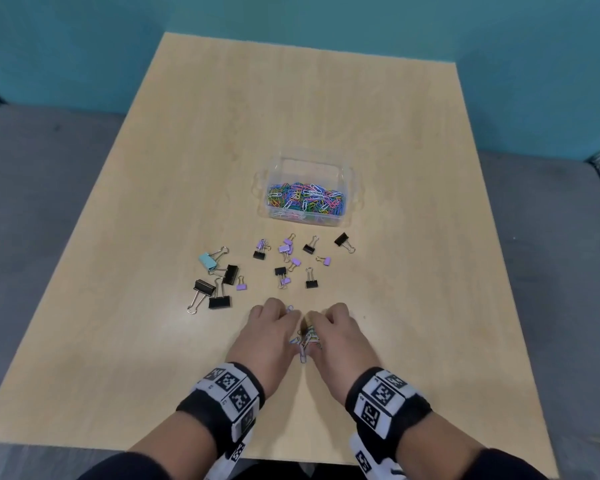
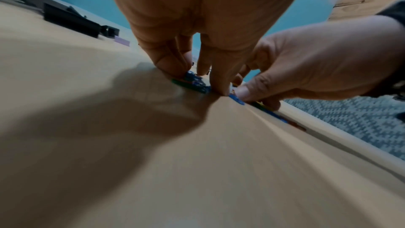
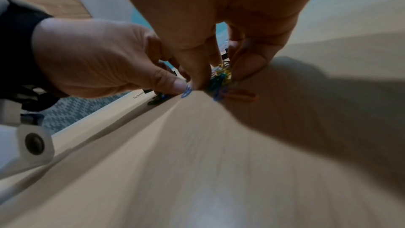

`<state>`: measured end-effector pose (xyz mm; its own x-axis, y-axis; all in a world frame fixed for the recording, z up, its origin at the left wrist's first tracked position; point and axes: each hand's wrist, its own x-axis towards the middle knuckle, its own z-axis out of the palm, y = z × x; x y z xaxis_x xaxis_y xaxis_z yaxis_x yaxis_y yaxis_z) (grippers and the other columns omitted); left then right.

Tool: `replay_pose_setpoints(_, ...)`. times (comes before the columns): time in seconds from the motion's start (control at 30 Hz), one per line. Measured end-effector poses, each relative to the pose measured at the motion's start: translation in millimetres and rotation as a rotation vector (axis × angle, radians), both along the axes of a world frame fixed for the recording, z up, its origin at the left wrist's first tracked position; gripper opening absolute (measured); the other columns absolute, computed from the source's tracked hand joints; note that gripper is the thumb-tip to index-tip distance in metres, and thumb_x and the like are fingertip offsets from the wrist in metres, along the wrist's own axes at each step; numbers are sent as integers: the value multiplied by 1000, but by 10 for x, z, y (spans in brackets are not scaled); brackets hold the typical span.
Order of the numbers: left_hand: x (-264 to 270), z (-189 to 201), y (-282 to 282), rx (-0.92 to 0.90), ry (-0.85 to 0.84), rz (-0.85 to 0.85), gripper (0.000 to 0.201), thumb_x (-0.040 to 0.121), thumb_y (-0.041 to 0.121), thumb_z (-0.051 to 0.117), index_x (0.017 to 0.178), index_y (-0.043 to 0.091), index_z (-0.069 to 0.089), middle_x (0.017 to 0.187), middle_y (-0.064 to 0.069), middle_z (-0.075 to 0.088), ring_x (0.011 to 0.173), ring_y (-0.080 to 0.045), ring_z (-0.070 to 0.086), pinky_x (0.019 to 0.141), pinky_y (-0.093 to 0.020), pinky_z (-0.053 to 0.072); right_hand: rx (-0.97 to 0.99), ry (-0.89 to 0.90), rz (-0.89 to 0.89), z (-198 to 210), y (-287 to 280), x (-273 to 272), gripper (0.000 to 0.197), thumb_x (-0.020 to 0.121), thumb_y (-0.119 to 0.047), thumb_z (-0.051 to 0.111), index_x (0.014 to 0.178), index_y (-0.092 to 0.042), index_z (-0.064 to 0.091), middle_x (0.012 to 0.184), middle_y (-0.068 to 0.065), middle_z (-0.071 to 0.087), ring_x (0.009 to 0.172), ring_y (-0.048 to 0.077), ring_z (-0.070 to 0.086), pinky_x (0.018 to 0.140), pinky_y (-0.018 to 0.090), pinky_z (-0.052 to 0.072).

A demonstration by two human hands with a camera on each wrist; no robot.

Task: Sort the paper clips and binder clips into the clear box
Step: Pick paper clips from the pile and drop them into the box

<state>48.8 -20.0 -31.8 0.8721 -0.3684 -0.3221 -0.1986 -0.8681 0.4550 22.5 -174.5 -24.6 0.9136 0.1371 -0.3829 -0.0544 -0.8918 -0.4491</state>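
- Head view: both hands sit low in the centre of the frame on the table (image 1: pixel 153 202), knuckles up, side by side.
- The left hand (image 1: pixel 269 336) and right hand (image 1: pixel 340 337) have their fingers curled down around a small heap of paper clips (image 1: pixel 305 339) lying between them.
- Left wrist view: the left hand's fingertips (image 2: pixel 221 89) press onto blue and green clips on the tabletop, with the right hand's thumb touching the same heap.
- Right wrist view: the right hand's thumb and fingers (image 3: pixel 197 75) close in on a bunch of blue, green and yellow clips; whether the bunch is lifted off the table cannot be told.
- The box (image 1: pixel 267 209) stands above the hands, right of frame centre, well apart from them, with many coloured paper clips inside.
- Binder clips (image 1: pixel 281 271), black, purple and one light blue, lie scattered between box and hands, some further left.
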Motion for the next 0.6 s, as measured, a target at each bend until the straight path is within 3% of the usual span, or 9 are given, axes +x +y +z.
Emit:
replay_pose_setpoints(0.13,20,-33,-49,-13,-25,-35,14,85,16,55,98,19,57,101,0,44,87,-20,42,74,-36,45,-54,7,87,6,2,102,22,84,-6,50,103,-17,49,107,4,40,87,23,45,67,35,45)
replay_pose_setpoints(0.23,45,-48,-74,20,-48,-64,11,83,8,50,88,17,54,90,-1,42,77,-20,40,61,-32,36,-83,10,169,45,-10,142,29,77,2,48,101,-15,49,103,5,41,83,25,44,63,34,38)
replay_pose_setpoints(0.33,57,-44,-83,24,-38,-64,10,85,10,46,89,17,52,87,3,34,74,-17,36,61,-30,30,-71,-12,214,63,-25,152,26,79,2,47,99,-14,50,98,5,43,74,22,36,61,33,33)
replay_pose_setpoints(0.47,29,-39,-105,-92,3,23,15,83,25,52,97,23,56,94,5,43,84,-16,45,70,-31,44,-51,-46,169,67,-53,165,12,84,-4,55,89,-14,51,84,0,40,65,19,33,53,26,24)
replay_pose_setpoints(0.53,22,-43,-130,-81,9,15,14,85,26,52,97,22,57,95,4,42,85,-16,44,72,-31,44,-38,4,135,94,-73,183,3,93,-12,47,94,-14,50,86,-4,34,68,19,34,56,26,22)
replay_pose_setpoints(0.6,35,-37,-151,-52,-2,-1,12,88,24,48,96,22,57,92,4,39,81,-16,41,67,-30,41,-13,26,93,107,-101,191,8,96,-19,43,95,-16,50,87,-6,35,70,18,37,60,26,26)
